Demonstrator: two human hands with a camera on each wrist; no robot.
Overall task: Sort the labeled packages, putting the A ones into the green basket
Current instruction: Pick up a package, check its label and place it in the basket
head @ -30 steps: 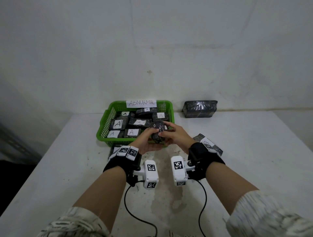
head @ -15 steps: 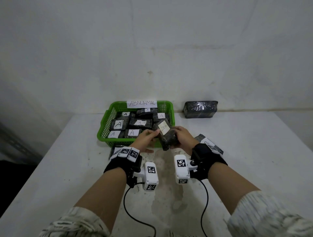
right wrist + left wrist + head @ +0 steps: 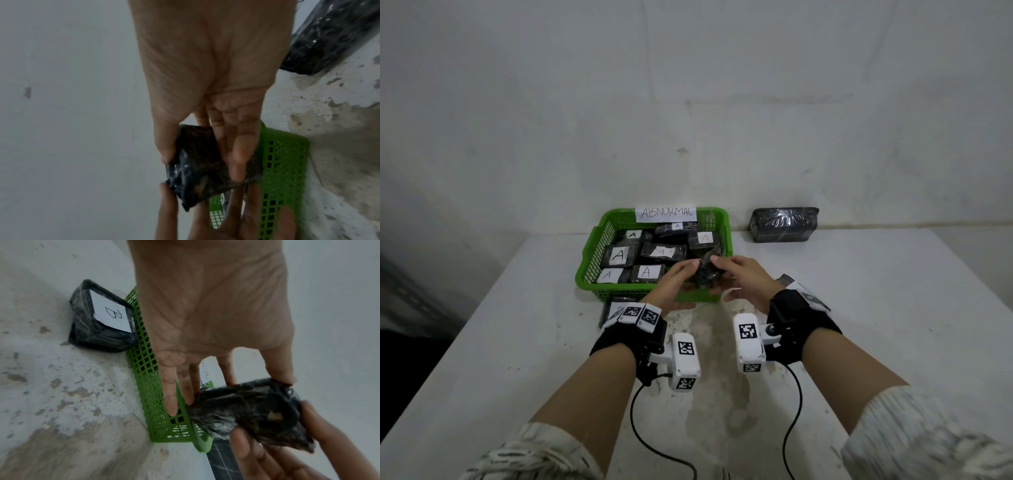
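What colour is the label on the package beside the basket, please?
White, with a black handwritten B; the label shows best in the left wrist view.

Showing one green basket (image 3: 592, 263) just beyond the hands, carrying seven A packages (image 3: 618, 255) and one paper sign (image 3: 666, 213). Sitting pinched between two hands: one dark package (image 3: 707, 274). Lying loose: one B package (image 3: 98, 324) beside left hand (image 3: 674, 284), one labelled package (image 3: 801, 291) behind right hand (image 3: 743, 277), one black bundle (image 3: 784, 224) far beyond it.
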